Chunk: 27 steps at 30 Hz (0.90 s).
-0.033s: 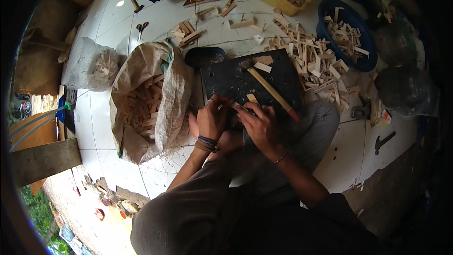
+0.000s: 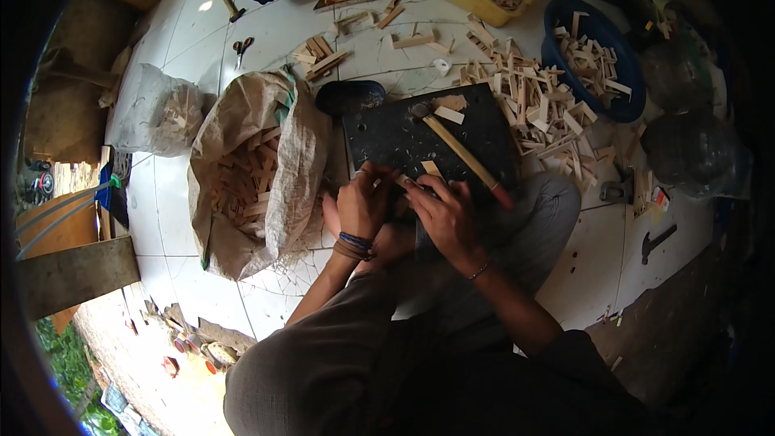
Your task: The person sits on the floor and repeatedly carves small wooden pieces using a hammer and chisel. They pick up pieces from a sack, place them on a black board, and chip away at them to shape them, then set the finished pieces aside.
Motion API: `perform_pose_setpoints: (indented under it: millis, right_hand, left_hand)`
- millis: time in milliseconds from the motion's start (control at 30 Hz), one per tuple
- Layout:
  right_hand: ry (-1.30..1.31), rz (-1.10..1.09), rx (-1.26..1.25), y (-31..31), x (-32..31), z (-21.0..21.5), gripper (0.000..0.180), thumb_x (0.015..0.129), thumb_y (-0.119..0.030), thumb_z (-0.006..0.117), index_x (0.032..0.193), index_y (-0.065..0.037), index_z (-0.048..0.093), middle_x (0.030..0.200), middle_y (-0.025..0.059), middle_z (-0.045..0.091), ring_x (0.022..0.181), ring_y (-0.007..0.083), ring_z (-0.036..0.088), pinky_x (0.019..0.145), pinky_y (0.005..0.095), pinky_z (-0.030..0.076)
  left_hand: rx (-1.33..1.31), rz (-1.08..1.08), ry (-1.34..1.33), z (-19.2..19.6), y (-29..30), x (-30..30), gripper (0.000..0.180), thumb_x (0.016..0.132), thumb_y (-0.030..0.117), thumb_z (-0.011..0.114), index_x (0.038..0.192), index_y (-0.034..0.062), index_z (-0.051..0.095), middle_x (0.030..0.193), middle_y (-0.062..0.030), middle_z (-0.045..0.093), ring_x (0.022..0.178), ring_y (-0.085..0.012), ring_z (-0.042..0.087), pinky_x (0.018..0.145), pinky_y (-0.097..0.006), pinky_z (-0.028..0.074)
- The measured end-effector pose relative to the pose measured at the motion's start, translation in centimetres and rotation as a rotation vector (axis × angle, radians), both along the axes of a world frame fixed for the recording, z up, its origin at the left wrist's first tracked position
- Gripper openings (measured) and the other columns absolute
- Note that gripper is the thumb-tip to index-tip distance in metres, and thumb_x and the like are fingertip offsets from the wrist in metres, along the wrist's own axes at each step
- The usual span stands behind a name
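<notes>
Left hand [image 2: 361,204] and right hand [image 2: 446,215] work close together at the board [image 2: 379,139]'s near edge, fingers bent inward; what they pinch, if anything, I can't tell. A wood strip [image 2: 432,169] lies just beyond the right fingers. Best keep fingertips light, wrists steady and knuckles off the hammer [image 2: 463,151], slanting toward the near right corner.

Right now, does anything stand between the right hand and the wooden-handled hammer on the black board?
Nothing visible stands between the right hand and the hammer, at the nearer part of its handle. A small wood piece shows left of the handle, beside that path.
</notes>
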State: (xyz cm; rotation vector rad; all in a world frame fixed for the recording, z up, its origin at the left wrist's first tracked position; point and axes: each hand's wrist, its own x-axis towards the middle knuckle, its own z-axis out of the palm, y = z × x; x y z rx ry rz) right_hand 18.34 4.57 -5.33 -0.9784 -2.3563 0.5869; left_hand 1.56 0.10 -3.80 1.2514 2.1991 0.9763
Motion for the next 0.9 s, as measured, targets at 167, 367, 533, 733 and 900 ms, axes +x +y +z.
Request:
perform_pose_setpoints:
  millis: [167, 367, 533, 733, 900]
  right_hand:
    - [-0.018, -0.017, -0.001, -0.2, -0.1, 0.0, 0.030, 0.093, -0.016, 0.072, 0.122, -0.012, 0.075, 0.114, 0.0027, 0.069, 0.097, 0.0198, 0.065, 0.090, 0.0369, 0.041]
    - [-0.032, -0.026, -0.007, -0.3, -0.2, 0.3, 0.030, 0.093, -0.015, 0.071, 0.122, -0.012, 0.074, 0.115, 0.0030, 0.069, 0.096, 0.0208, 0.065, 0.090, 0.0371, 0.041]
    - [-0.041, -0.028, -0.014, -0.3, -0.2, 0.4, 0.031, 0.093, -0.014, 0.070, 0.124, -0.013, 0.074, 0.116, 0.0032, 0.068, 0.095, 0.0211, 0.066, 0.090, 0.0369, 0.042]
    - [-0.048, -0.030, -0.007, -0.3, -0.2, 0.2, 0.031, 0.093, -0.014, 0.071, 0.124, -0.013, 0.074, 0.116, 0.0031, 0.068, 0.093, 0.0208, 0.066, 0.089, 0.0368, 0.042]
    - [-0.041, -0.028, 0.002, -0.3, -0.2, 0.2, 0.031, 0.093, -0.014, 0.070, 0.124, -0.013, 0.073, 0.116, 0.0028, 0.068, 0.092, 0.0204, 0.066, 0.088, 0.0371, 0.042]
  left_hand:
    - [-0.026, 0.009, 0.028, -0.2, 0.0, 0.1, 0.019, 0.094, 0.034, 0.072, 0.100, 0.0165, 0.073, 0.085, -0.0101, 0.076, 0.077, -0.0303, 0.075, 0.068, -0.039, 0.055]
    - [-0.025, 0.010, 0.068, -0.6, -0.1, 0.1, 0.018, 0.094, 0.034, 0.072, 0.100, 0.0175, 0.074, 0.085, -0.0091, 0.076, 0.077, -0.0308, 0.074, 0.067, -0.039, 0.055]
    - [0.032, -0.002, 0.086, -0.7, -0.1, 0.3, 0.016, 0.094, 0.033, 0.071, 0.099, 0.0181, 0.074, 0.085, -0.0086, 0.076, 0.076, -0.0313, 0.074, 0.067, -0.040, 0.055]
    - [0.038, -0.006, 0.113, -0.9, -0.3, 0.3, 0.013, 0.094, 0.029, 0.072, 0.099, 0.0171, 0.074, 0.086, -0.0081, 0.077, 0.076, -0.0307, 0.074, 0.066, -0.040, 0.055]
    - [0.095, -0.012, 0.123, -1.1, -0.5, 0.2, 0.012, 0.094, 0.027, 0.072, 0.098, 0.0158, 0.073, 0.087, -0.0081, 0.077, 0.075, -0.0299, 0.074, 0.066, -0.039, 0.055]
